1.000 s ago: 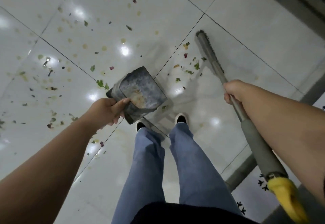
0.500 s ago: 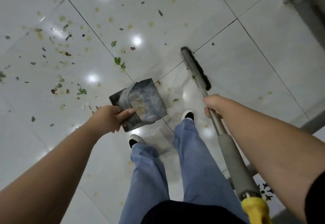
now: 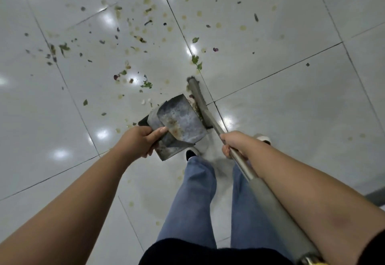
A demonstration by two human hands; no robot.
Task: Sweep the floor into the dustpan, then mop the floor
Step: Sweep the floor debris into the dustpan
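My left hand (image 3: 138, 141) grips the rear edge of a dirty grey metal dustpan (image 3: 181, 122), which is held low over the white tiled floor (image 3: 291, 108). My right hand (image 3: 234, 143) grips the metal handle of a broom (image 3: 201, 102). The broom's dark bristle head lies right against the dustpan's right side, with bits of debris between them. Leaf scraps, petals and yellowish spots (image 3: 135, 42) litter the tiles ahead and to the left.
My legs in blue trousers (image 3: 193, 192) and my shoes stand just behind the dustpan. A faint yellowish stain marks the tile near my feet. A dark edge shows at the far right.
The broom head has swept leftward from the open tile up against the dustpan's side. The view has turned, so more of the littered floor lies ahead.
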